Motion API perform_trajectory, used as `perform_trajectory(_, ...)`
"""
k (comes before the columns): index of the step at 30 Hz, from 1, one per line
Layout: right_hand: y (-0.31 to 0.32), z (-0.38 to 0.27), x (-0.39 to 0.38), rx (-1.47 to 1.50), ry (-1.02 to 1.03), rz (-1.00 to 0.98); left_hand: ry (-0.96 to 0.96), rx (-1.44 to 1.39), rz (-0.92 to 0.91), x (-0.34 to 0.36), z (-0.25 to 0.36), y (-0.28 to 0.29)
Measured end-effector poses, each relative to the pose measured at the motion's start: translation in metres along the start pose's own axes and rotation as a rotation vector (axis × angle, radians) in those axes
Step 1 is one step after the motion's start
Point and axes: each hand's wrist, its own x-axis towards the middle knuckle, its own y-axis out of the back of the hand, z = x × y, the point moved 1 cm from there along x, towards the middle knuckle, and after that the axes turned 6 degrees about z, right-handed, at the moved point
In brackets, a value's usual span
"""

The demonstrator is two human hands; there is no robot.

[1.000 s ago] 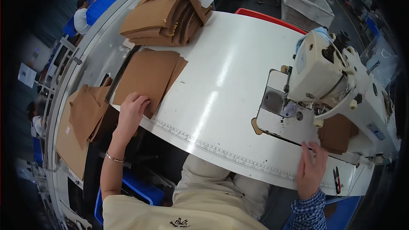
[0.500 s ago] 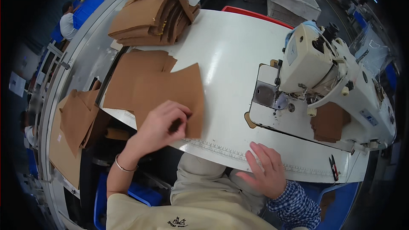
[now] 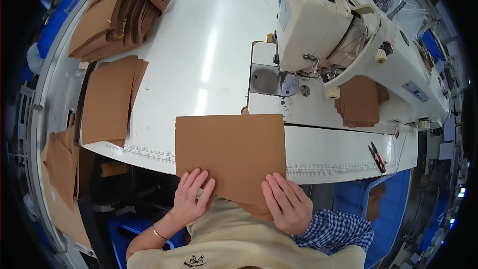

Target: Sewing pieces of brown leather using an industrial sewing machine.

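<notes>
A rectangular brown fabric piece (image 3: 230,144) lies over the table's front edge, its lower part hanging towards my lap and curling under at the bottom. My left hand (image 3: 193,197) grips its lower left corner, fingers on the upper face. At the lower right side my right hand (image 3: 288,204) holds it the same way; that thumb is hidden. The white sewing machine (image 3: 318,25) stands beyond to the right, apart from the piece. Further brown pieces (image 3: 110,100) lie stacked on the table's left side.
A tall tied bundle of brown pieces (image 3: 117,17) sits at the far left. Under the machine arm lies another brown stack (image 3: 359,100). Red-handled thread snips (image 3: 377,157) rest near the front right edge. A blue bin (image 3: 396,209) is below there.
The brown piece has come off the left stack to the middle front, before me. My right hand, empty before, now holds it too. The view has shifted right.
</notes>
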Motion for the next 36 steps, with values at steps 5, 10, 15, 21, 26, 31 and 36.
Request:
perform_trajectory(5, 0.002, -0.006, 0.006, 0.003, -0.072, -0.016, 0.052, -0.091, 0.001, 0.008, 0.010, 0.001)
perform_trajectory(10, 0.005, -0.004, -0.004, 0.022, -0.079, -0.029, 0.003, -0.036, 0.009, 0.006, -0.004, 0.002)
perform_trajectory(15, 0.001, -0.004, 0.002, 0.023, -0.112, -0.010, 0.046, 0.035, 0.115, -0.008, -0.005, -0.023)
perform_trajectory(21, -0.005, -0.004, -0.005, -0.183, -0.002, -0.144, 0.039, 0.101, 0.214, 0.011, -0.001, -0.032)
perform_trajectory(26, -0.023, 0.022, -0.022, -0.307, 0.153, -0.094, -0.069, 0.059, 0.076, 0.016, -0.020, -0.006)
perform_trajectory(31, -0.033, 0.031, -0.032, -0.034, 0.072, 0.106, -0.167, 0.117, 0.096, 0.021, -0.037, 0.001)
perform_trajectory(36, -0.036, 0.041, -0.036, -0.116, 0.157, 0.092, -0.180, -0.057, -0.031, 0.030, -0.041, 0.023)
